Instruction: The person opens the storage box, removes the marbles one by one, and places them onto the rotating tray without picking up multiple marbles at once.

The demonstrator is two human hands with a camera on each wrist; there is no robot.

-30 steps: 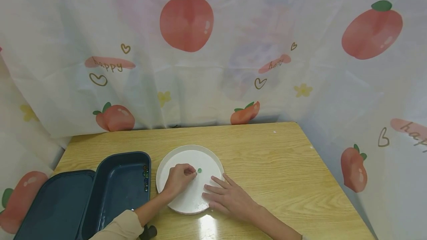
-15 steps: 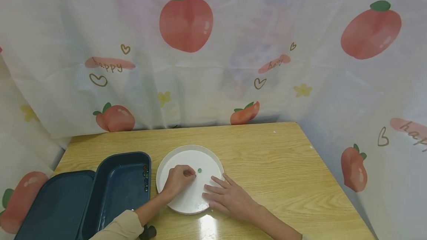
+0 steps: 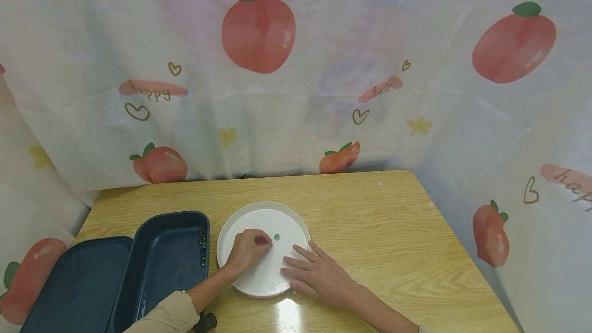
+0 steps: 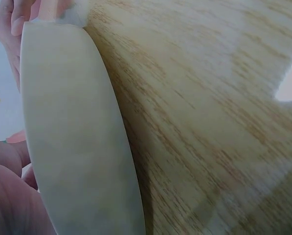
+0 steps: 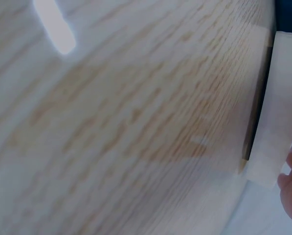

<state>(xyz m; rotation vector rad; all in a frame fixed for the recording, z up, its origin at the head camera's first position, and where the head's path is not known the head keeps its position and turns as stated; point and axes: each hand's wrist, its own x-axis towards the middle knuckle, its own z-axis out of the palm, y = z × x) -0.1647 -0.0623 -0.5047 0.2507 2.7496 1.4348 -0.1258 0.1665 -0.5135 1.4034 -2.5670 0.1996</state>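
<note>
Left hand (image 3: pixel 248 250): center-bottom of the head view, thumb and fingertips drawn in close together, narrow grip, just above or on the white plate. Can't tell if anything is pinched; fingertips too small to resolve. Right hand (image 3: pixel 318 275): right of it, fingers spread wide, over the plate's lower right edge. Can't tell how firmly it presses, if at all.

Green marble (image 3: pixel 276 237): on the plate, just beyond the left fingertips, slightly up and right of them in the frame.

White plate (image 3: pixel 273 276): round, low raised rim, lower middle of frame, flat on the wood table (image 3: pixel 374 225). Left wrist view has its pale side wall running down the left part, bits of hand at upper left and lower left. Right wrist view gets the wall and some fingers at the right edge only.

Blue tray (image 3: pixel 162 258): left of the plate, lower left of frame. Short line of small marbles (image 3: pixel 202 257) along its right wall, mixed colors. Flat blue panel (image 3: pixel 80 281) farther left, right beside the tray.

Beige sleeve (image 3: pixel 170 313) on the left arm, bottom of frame, dark knobby object (image 3: pixel 206 322) next to it. Glare on the wood below the plate. White curtain (image 3: pixel 305 96) with peach prints fills the upper frame.
</note>
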